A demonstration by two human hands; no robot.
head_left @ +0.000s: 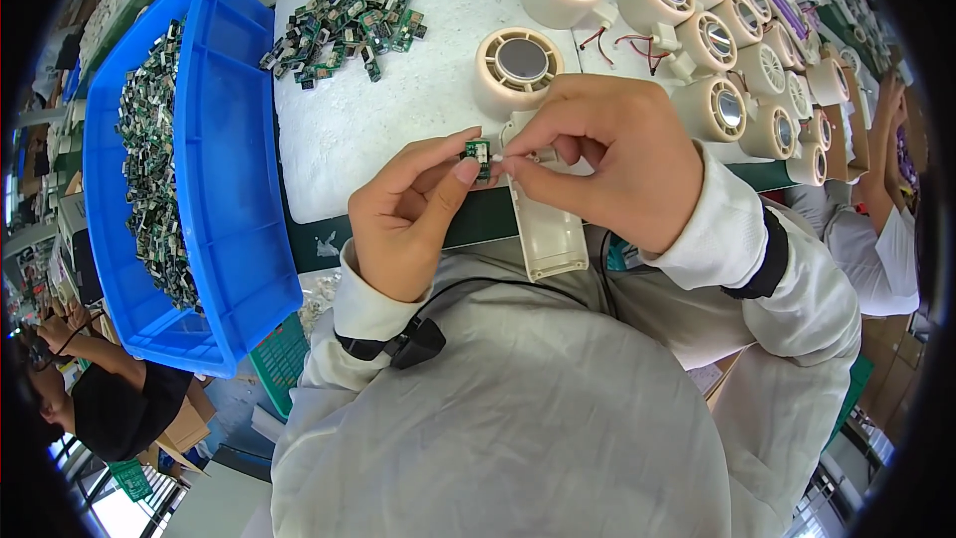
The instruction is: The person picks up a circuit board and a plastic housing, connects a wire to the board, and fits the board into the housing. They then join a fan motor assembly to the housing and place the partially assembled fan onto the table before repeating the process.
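Between the thumb and fingers of my left hand (413, 201) is a small green circuit board (478, 157), held upright. My right hand (607, 154) pinches a tiny white connector (499, 157) against the board's right edge. How far the connector sits in the board is too small to tell. Below my right hand lies a long cream fan handle shell (550, 237), hollow side up, partly covered by the fingers. At its far end stands a round cream fan head (518, 65) with a dark disc in its centre; my right hand hides where the two meet.
Loose circuit boards (349, 28) are heaped on the white foam sheet (398, 105). A blue bin (234, 159) with many more boards stands at the left. Cream fan units (717, 40), some with red and black wires, crowd the right. Other people work at both sides.
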